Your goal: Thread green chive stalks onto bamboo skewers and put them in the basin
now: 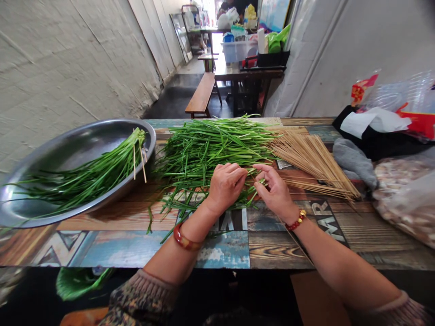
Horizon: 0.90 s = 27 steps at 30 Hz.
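The counter [278, 254] spans the view, its patchwork wood surface carrying everything in use. At its left stands a steel bowl [81, 151], where a bundle [102, 172] of greens lies with its pale ends near the right rim, two sticks through them. The loose greens [204, 145] are heaped mid-counter, just beyond the hands. To their right, skewers [312, 160] fan out, some touching the heap; farther right sits a clear bag [403, 194] of pale pieces.

The left hand [227, 184] is curled, its fingers closed with the tips at the stalks; what they pinch is hidden. The right hand [274, 188] grips a few stalks [262, 182] by their pale ends, between thumb and fingers. A thin stick [295, 238] runs below the right wrist toward the counter edge; whether that hand holds it, I cannot tell.

The step looks like gathering stalks for skewering. To do it well, I would level the cut ends first, pierce each stalk through its firm pale part, keep the leaves all pointing one way, and push gently so that none splits.

Block letters are printed on the counter: R and M at right, a Z or N at left, one between the forearms half hidden. Lettering on the red packaging [419, 123] is unreadable.
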Available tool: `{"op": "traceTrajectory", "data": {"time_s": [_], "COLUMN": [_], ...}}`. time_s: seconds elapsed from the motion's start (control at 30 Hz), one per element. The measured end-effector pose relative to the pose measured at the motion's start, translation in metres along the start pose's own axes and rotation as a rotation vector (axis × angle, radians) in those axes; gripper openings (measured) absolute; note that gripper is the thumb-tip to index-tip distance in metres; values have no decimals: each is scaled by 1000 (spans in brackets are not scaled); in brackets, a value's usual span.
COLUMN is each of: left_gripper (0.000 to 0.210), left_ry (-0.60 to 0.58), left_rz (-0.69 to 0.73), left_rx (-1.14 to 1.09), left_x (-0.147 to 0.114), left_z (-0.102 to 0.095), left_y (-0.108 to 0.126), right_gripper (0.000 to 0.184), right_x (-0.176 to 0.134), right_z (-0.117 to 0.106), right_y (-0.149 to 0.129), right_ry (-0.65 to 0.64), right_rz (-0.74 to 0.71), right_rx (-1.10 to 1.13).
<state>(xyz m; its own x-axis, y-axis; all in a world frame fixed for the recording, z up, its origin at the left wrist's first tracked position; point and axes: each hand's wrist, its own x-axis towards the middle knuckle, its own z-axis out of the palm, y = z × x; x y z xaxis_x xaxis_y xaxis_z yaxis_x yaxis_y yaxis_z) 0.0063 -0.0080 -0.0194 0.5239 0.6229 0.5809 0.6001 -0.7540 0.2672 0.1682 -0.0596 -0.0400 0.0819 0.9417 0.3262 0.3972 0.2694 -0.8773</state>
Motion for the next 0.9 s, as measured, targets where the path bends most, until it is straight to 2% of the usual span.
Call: {"op": "traceTrajectory", "data": {"time_s": [0.2,0.4,0.6,0.77,0.9], "left_gripper": [23,21,14,21,18], "left_ry": [4,-12,-16,-97,-106], "left_rz": [49,22,-240,-389,-513], "left_rx": [37,-48,-472,-707,-904], "left_x": [0,0,4,6,6], "left_z": [0,2,0,-3,-2], "left_y": [0,3,6,2,1], "right_gripper": [44,44,45,46,48], "right_x": [1,1,2,2,1], "right_z": [1,2,1,-2,-4], "right_y": [1,2,2,-2,-6], "right_ry": [12,17,28,1,-32], "right_rz": [0,29,15,5,16], "right_rx": [7,30,82,119,149]}}
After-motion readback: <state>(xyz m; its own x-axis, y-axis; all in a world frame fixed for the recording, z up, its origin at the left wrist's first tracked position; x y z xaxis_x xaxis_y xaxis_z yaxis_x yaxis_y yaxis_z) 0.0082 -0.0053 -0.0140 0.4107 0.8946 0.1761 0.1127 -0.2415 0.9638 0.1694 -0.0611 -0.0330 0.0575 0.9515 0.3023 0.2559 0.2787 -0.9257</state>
